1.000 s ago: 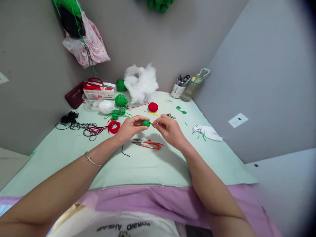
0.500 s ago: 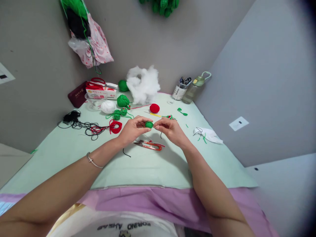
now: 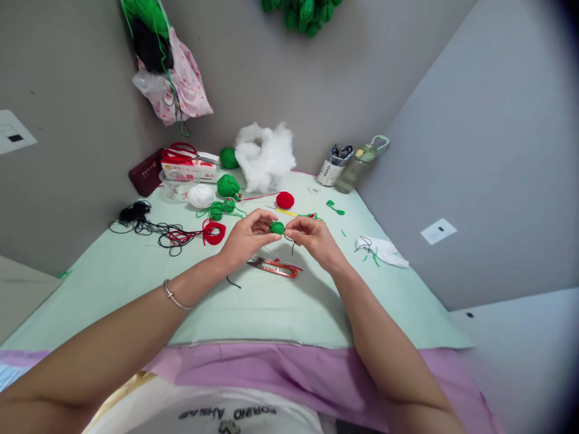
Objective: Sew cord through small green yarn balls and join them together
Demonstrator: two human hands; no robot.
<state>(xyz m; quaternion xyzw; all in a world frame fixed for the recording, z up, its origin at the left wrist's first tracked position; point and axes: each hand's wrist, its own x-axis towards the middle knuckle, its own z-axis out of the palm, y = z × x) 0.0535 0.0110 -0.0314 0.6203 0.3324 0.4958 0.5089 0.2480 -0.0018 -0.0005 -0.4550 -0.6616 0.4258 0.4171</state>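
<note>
A small green crocheted ball (image 3: 277, 228) is pinched between the thumb and fingers of my left hand (image 3: 246, 236). Close against its right side, my right hand (image 3: 312, 238) has thumb and forefinger pressed together on a dark strand of black yarn (image 3: 292, 246), whose loose end dangles below the fingertips. Whether a needle is there too is too small to tell. Under the hands lie orange-handled thread snips (image 3: 275, 267), with a short black yarn scrap (image 3: 233, 283) to their left.
Behind the hands are a red yarn ball (image 3: 284, 200), a yellow crochet hook (image 3: 286, 212), white stuffing (image 3: 265, 158) and green yarn (image 3: 228, 185). Tangled black yarn (image 3: 149, 224) lies left. A pen cup (image 3: 332, 169) and a bottle (image 3: 354, 170) stand back right, near a white cloth (image 3: 384, 251).
The view has shifted slightly. The green ball has turned a little in my left fingers, and the hanging black yarn shows more of its length beneath my right hand.
</note>
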